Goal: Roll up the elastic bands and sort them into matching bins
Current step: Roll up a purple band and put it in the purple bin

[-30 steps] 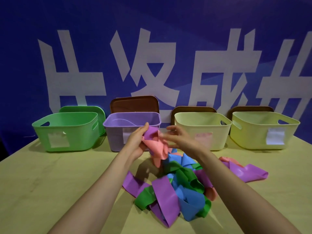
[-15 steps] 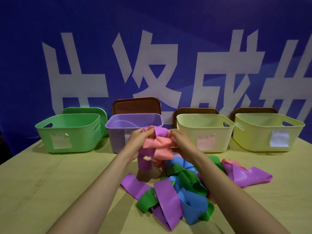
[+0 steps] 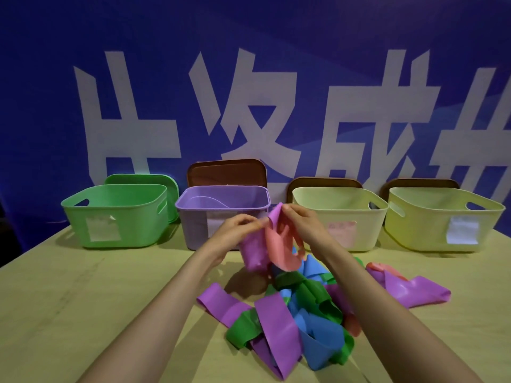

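Above the table [image 3: 83, 299], both hands' fingers [image 3: 250, 221] hold a purple band [image 3: 253, 252] hanging lengthwise downward.

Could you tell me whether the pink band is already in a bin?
No, the pink band hangs with a purple band that the left hand and right hand pinch above the pile.
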The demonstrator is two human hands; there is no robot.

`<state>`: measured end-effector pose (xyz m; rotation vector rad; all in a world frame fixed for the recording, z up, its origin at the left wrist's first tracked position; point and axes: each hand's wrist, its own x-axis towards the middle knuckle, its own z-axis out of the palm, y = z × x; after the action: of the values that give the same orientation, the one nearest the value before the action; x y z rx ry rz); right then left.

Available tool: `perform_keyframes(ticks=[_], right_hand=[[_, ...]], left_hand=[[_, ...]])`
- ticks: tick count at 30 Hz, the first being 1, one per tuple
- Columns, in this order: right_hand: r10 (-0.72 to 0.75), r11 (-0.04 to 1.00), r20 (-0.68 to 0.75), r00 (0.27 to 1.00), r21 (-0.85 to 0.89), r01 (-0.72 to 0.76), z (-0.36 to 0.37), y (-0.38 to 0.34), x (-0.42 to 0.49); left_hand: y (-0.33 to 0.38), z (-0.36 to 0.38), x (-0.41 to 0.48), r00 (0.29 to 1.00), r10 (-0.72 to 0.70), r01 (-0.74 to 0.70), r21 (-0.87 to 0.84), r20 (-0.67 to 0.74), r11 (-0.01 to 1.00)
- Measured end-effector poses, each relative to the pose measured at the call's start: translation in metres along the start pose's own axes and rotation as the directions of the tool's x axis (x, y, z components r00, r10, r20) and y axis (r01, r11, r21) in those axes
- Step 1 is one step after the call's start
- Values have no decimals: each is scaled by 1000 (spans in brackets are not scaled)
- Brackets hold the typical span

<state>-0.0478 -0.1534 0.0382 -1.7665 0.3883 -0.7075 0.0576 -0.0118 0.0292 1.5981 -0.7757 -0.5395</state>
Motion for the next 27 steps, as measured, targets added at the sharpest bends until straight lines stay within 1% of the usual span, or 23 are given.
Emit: perform_keyframes(ticks=[1, 2, 3, 5, 6, 7, 8, 9, 10, 11, 12, 13, 14, 15, 17, 18, 19, 20, 22, 24, 25, 26, 27], right_hand=[[4, 999, -2, 1000, 47, -4, 1, -1, 1], [19, 995, -12, 1000, 99, -18, 1, -2, 2], [27, 993, -34, 999, 115, -23, 0, -1, 3], [-9, 1000, -103, 995, 28, 12, -1, 3, 4], [-29, 1000, -129, 991, -9, 28, -1, 5, 4], [-31, 999, -148, 988, -11, 30, 0, 5, 3], [-10, 1000, -155, 988, 21, 13, 1, 3, 2], [26, 997, -140, 990, 78, -15, 1, 2, 1], [63, 989, -104, 993, 137, -49, 1, 0, 1], [86, 981, -56, 995, 181, -75, 0, -2, 0], [90, 975, -11, 996, 205, -86, -1, -4, 0], [84, 974, 21, 996, 210, -87, -2, -5, 0], [76, 976, 45, 996, 203, -84, -3, -7, -1], [72, 979, 55, 996, 187, -81, -3, -8, 0], [94, 976, 13, 995, 195, -95, -3, -10, 2], [134, 963, -23, 991, 239, -125, -4, -12, 3], [192, 934, -50, 980, 316, -167, -8, -12, 6], [261, 878, -50, 964, 427, -216, -11, -14, 6], [376, 731, 10, 927, 612, -303, -20, -17, 5], [433, 657, 31, 901, 674, -338, -29, -19, 3], [439, 663, 23, 898, 666, -341, -32, -18, 4], [436, 675, 18, 900, 654, -340, -34, -21, 2], [428, 687, 23, 904, 642, -341, -36, -21, 2]], left_hand=[[0, 2, 0, 1000, 3, -3, 10, 2, 1000], [1, 4, 1, 999, 3, -2, 18, -38, 1000], [1, 6, 3, 993, 22, -18, 35, -118, 999], [-1, 9, 7, 954, 100, -82, 77, -284, 994], [-2, 10, 8, 940, 145, -129, 71, -308, 989], [-1, 13, 5, 946, 184, -182, 32, -267, 983], [0, 16, 2, 959, 214, -217, 3, -185, 976], [0, 17, 1, 967, 235, -232, 35, -104, 972], [1, 17, 1, 965, 258, -248, 146, -49, 958], [-1, 17, 4, 959, 280, -261, 265, -39, 928], [0, 16, 5, 949, 304, -261, 332, -84, 906], [3, 16, 6, 935, 310, -238, 344, -171, 908], [6, 17, 7, 920, 295, -214, 300, -258, 930], [9, 17, 7, 913, 258, -197, 214, -317, 957], [15, 15, 6, 929, 126, -141, -16, -348, 990], [16, 12, 7, 934, 51, -101, -127, -354, 987], [15, 7, 8, 931, -15, -68, -213, -365, 975], [14, 3, 9, 920, -69, -46, -283, -385, 958], [13, -3, 8, 897, -167, -28, -430, -409, 902], [10, -9, 6, 882, -265, -16, -586, -390, 810], [6, -12, 7, 885, -290, 16, -598, -365, 801], [3, -13, 5, 893, -296, 59, -563, -339, 824], [-2, -14, 4, 902, -295, 114, -484, -315, 868]])
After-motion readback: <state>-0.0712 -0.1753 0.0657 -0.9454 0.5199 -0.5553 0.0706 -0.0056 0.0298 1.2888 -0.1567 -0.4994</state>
